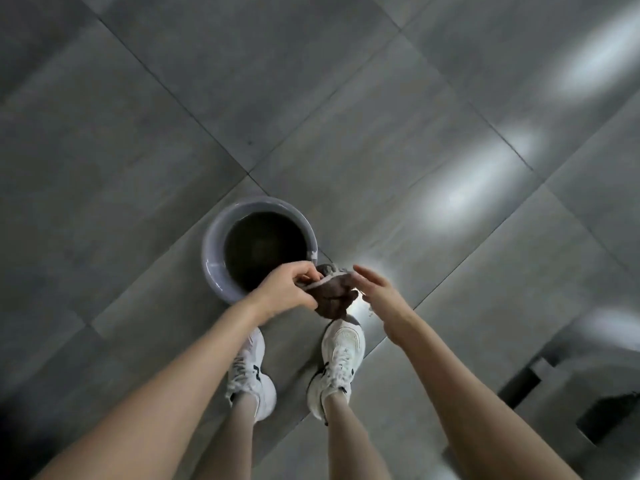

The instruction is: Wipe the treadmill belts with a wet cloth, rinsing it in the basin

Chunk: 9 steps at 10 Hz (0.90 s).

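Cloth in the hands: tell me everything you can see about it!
The cloth is dark brown, with a pale frayed edge, crumpled into a limp bunch. The left hand pinches its edge, holding it in the air just beside the grey basin. The right hand is open right next to it.

The floor (138, 150) is made of big grey tiles. Two white shoes (343, 355) stand on it. Bright light spots (474, 181) shine on it.

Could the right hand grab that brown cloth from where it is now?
Probably yes. The right hand is open right beside the cloth, which hangs from the left hand that pinches it, and nothing sits between them.
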Tool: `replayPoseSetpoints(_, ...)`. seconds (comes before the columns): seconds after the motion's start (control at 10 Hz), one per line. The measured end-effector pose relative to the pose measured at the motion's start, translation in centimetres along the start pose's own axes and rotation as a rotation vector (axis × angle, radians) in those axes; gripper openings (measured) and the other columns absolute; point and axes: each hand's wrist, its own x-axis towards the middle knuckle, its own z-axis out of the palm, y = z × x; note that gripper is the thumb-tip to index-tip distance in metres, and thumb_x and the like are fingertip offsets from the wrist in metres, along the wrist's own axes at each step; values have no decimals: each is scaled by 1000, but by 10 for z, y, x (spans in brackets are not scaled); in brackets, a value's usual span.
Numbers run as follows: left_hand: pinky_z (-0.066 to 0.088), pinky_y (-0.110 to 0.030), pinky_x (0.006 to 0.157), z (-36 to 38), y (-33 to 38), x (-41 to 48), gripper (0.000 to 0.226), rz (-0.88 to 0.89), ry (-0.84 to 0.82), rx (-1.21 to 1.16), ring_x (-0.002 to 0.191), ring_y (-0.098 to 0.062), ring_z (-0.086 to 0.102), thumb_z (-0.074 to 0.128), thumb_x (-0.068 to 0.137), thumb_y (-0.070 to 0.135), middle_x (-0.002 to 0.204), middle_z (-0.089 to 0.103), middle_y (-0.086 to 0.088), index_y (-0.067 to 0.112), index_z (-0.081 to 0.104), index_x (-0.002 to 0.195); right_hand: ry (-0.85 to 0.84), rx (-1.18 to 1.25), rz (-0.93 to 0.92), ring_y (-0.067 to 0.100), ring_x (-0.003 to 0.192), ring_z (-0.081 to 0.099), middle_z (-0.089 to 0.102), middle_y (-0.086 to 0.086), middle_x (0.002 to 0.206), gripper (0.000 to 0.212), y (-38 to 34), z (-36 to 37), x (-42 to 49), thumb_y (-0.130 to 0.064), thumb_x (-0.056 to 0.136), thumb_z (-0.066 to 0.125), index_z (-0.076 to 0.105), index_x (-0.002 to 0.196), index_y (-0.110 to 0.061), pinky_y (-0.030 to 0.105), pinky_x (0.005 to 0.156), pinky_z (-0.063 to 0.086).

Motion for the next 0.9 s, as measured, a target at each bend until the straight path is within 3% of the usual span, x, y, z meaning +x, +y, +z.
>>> replayPoseSetpoints(0.1, 44, -26, 77, -2, -23, 45, 31, -30, -136, -36, 81, -14, 57, 69, 56, -7, 82, 62, -4, 15, 61, 75, 71, 29, 40, 10, 98, 56, 63, -2, 118, 41, 18, 5, 49, -40, 93, 56, 51, 131, -26, 20, 60, 34)
replayPoseSetpoints(0.2, 43, -27, 77, -11, -55, 88, 31, -52, -171, -21, 82, -16, 57, 66, 57, -8, 85, 63, -8, 13, 61, 78, 144, 88, 52, 14, 93, 60, 65, 2, 113, 30, 34, 26, 89, -33, 92, 58, 56, 120, -25, 24, 58, 40)
replayPoseSetpoints(0.3, 46, -28, 73, -29, -87, 123, 27, -139, -30, -81, 83, -19, 57, 64, 61, -5, 82, 60, -7, 13, 59, 80, 209, 49, -45, 11, 82, 62, 69, 3, 104, 18, 51, 59, 129, -31, 92, 58, 63, 107, -23, 29, 75, 50)
replayPoseSetpoints(0.4, 54, -34, 82, -37, -108, 140, 29, -261, 190, -254, 102, -23, 57, 59, 80, -8, 103, 57, -6, 15, 56, 98, 279, -44, -123, 9, 90, 63, 65, -16, 93, 19, 57, 90, 154, -33, 88, 59, 64, 106, -34, 31, 84, 50)
replayPoseSetpoints(0.5, 50, -43, 92, -35, -114, 143, 40, -318, 265, -394, 112, -22, 52, 61, 86, 3, 123, 45, -4, 22, 49, 119, 435, -199, -130, 9, 100, 59, 63, -15, 107, 24, 51, 106, 163, -36, 84, 60, 60, 109, -35, 31, 85, 47)
replayPoseSetpoints(0.6, 49, -42, 93, -25, -122, 147, 32, -279, 262, -334, 107, -18, 52, 66, 87, 17, 122, 47, -1, 25, 53, 115, 457, -267, -127, 14, 102, 57, 61, -7, 111, 27, 49, 107, 170, -37, 84, 62, 59, 110, -31, 33, 84, 47)
replayPoseSetpoints(0.7, 50, -45, 94, -11, -128, 153, 25, -235, 265, -206, 104, -20, 58, 70, 84, 14, 116, 56, -4, 27, 59, 102, 411, -241, -147, 15, 98, 58, 61, -7, 101, 27, 48, 99, 177, -29, 85, 65, 61, 111, -21, 28, 79, 43)
replayPoseSetpoints(0.8, 51, -43, 91, 0, -137, 160, 27, -201, 323, -105, 101, -20, 60, 74, 79, 21, 113, 59, -4, 37, 58, 92, 333, -124, -180, 14, 91, 58, 57, -11, 87, 25, 51, 90, 180, -17, 86, 65, 63, 111, -14, 29, 83, 46)
replayPoseSetpoints(0.9, 49, -36, 93, 2, -133, 159, 30, -201, 365, -21, 104, -20, 58, 75, 79, 26, 120, 55, -6, 29, 60, 104, 278, -110, -203, 18, 95, 62, 60, -9, 93, 29, 52, 86, 179, -19, 87, 64, 63, 116, -15, 41, 91, 49)
